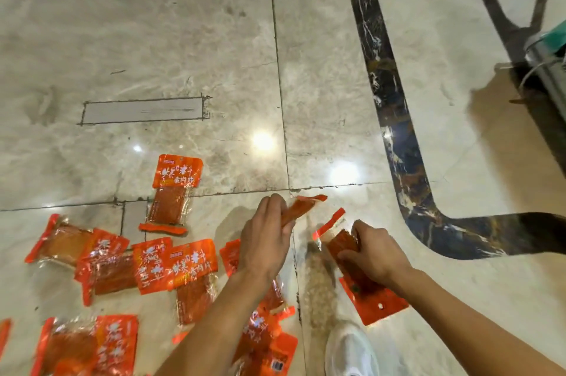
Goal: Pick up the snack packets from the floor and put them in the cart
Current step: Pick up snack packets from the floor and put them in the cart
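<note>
the left hand [266, 237] grips one orange snack packet [301, 208] edge-on, lifted off the marble floor [183, 38]. the right hand [372, 253] clamps a second packet [364, 293] (its hang-hole end points down). more loose packets [171, 265] lie scattered at left; the cart's metal frame [548, 69] sits far right.

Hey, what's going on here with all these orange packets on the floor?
A person is gathering spilled snack packets off a marble floor. The left hand holds one packet lifted up, and the right hand has a grip on another packet. Many more packets lie scattered to the left. A metal object, possibly the cart, shows at the right edge.
</note>
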